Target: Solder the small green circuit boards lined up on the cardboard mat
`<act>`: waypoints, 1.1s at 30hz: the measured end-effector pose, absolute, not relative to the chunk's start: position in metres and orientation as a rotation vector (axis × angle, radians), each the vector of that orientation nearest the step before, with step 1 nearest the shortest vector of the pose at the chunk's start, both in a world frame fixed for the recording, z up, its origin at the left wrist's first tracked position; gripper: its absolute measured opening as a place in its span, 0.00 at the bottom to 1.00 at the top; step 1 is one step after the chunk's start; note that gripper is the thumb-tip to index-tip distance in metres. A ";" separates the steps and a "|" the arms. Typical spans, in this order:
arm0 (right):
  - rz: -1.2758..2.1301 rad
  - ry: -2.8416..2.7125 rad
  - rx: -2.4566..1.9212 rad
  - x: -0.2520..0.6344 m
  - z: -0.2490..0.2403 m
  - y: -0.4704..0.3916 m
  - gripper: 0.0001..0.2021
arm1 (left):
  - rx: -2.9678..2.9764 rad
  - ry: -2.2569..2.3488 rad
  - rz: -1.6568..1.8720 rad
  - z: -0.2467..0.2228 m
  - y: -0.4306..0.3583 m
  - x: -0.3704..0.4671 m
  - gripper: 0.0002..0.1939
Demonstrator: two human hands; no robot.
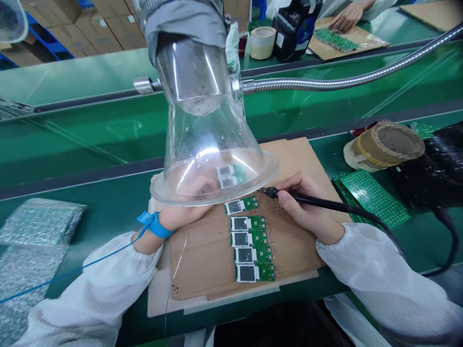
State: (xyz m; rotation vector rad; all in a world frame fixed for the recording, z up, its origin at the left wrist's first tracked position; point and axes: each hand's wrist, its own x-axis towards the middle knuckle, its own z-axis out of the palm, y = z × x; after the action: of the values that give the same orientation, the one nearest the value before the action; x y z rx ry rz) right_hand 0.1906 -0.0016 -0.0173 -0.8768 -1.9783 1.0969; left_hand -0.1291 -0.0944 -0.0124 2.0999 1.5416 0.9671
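Observation:
My right hand is closed round a black soldering iron, its tip near the upper end of a small green circuit board with a grey screen. Behind the clear fume hood, my left hand shows blurred, beside another board; its fingers are too obscured to read. A thin solder wire hangs below that hand. Several boards with screens lie in a column on the brown board. A blue strap circles my left wrist.
Bubble-wrapped packs lie at the left. Green circuit panels, a tape roll and a black device stand at the right. A metal flexible arm crosses above. Across the bench, a person's hand touches green boards.

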 end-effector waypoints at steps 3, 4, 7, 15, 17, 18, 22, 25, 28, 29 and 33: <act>1.039 -2.044 -0.888 0.191 -0.017 -0.001 0.11 | 2.083 1.570 0.950 -0.012 -0.094 -0.128 0.09; 1.028 -2.056 -0.889 0.191 -0.017 -0.001 0.10 | 2.072 1.581 0.945 -0.012 -0.094 -0.128 0.09; 1.040 -2.057 -0.888 0.188 -0.014 -0.002 0.10 | 2.067 1.616 0.924 -0.012 -0.094 -0.129 0.11; 1.088 -2.062 -0.885 0.182 -0.008 -0.003 0.11 | 2.107 1.596 0.913 -0.009 -0.093 -0.127 0.12; 1.083 -2.056 -0.894 0.183 -0.008 -0.003 0.11 | 2.117 1.588 0.917 -0.009 -0.093 -0.127 0.11; 1.081 -2.042 -0.892 0.185 -0.009 -0.003 0.11 | 2.124 1.590 0.919 -0.009 -0.094 -0.127 0.11; 1.109 -1.933 -0.866 0.189 -0.014 -0.003 0.12 | 2.149 1.630 0.934 -0.010 -0.095 -0.129 0.11; 1.114 -1.905 -0.850 0.190 -0.015 -0.003 0.11 | 2.162 1.653 0.947 -0.007 -0.095 -0.127 0.11; 1.123 -1.877 -0.853 0.189 -0.014 -0.002 0.12 | 2.120 1.655 0.978 -0.003 -0.092 -0.123 0.09; 1.126 -1.856 -0.860 0.188 -0.014 -0.002 0.13 | 2.111 1.653 0.977 -0.002 -0.091 -0.122 0.08; 1.116 -1.778 -0.890 0.186 -0.014 0.000 0.16 | 2.199 1.656 0.915 -0.003 -0.090 -0.122 0.09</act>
State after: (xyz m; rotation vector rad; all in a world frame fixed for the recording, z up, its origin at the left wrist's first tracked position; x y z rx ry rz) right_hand 0.1862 0.0000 -0.0135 -0.8903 -1.7775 1.1155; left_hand -0.1223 -0.0904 -0.0032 2.1994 1.6555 0.9149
